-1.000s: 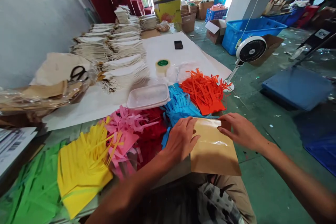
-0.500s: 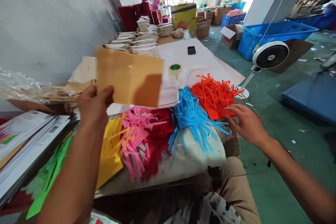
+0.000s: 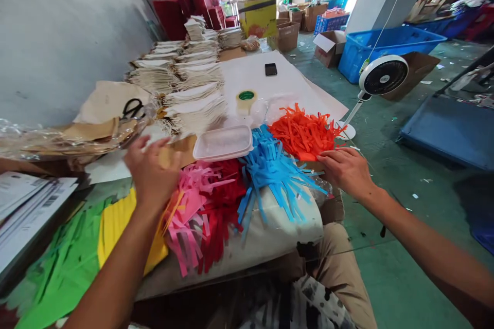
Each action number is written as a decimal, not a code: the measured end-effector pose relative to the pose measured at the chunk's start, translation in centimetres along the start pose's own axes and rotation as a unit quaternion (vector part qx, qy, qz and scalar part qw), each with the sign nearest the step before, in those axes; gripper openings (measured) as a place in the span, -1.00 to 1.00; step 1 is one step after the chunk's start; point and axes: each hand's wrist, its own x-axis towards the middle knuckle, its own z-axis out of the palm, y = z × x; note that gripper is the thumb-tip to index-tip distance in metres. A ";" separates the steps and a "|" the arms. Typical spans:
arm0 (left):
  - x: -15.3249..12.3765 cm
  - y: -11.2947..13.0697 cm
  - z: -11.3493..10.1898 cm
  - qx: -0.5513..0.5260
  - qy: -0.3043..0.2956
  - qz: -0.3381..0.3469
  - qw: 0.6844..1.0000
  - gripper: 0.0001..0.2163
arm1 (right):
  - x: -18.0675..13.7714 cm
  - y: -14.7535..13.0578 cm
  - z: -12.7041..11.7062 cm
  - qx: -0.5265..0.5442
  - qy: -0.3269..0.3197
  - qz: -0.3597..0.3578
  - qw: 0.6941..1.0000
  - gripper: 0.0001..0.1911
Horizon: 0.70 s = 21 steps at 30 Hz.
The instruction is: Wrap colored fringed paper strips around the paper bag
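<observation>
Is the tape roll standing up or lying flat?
Lying flat: the tape roll rests on the white sheet, green hole facing up.

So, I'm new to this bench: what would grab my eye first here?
Bright paper strips fan along the table's near edge, from green strips at far left to orange strips at right. The left hand lies on a brown envelope behind the pink strips; the right hand rests at the orange strips' near edge.

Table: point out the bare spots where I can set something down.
Bare white sheet lies between the phone and the tape roll, and rightward to its edge. A small patch sits left of the left hand. The front is crowded with paper strips; bag stacks fill the left.
</observation>
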 end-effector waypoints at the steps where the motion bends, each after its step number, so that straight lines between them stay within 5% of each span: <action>1: -0.7 2.5 0.4 -0.018 -0.026 0.058 0.998 -0.64 | 0.2 0.1 -0.3 0.014 0.013 0.005 1.000 -0.81; 6: -5.1 14.5 5.1 -0.196 -0.204 0.221 0.933 -0.84 | 1.4 0.5 -1.8 0.116 0.067 0.065 0.989 -0.91; 9: -6.5 18.9 9.0 -0.238 -0.227 0.237 0.914 -0.83 | 1.9 1.1 -2.2 0.170 0.068 0.087 0.979 -0.89; 13: -6.2 21.4 12.6 -0.272 -0.227 0.243 0.903 -0.84 | 1.9 2.1 -2.4 0.202 0.049 0.091 0.974 -0.85; 21: -5.2 21.7 14.7 -0.331 -0.264 0.222 0.878 -0.89 | 0.8 3.1 -1.3 0.195 0.037 0.060 0.978 -0.76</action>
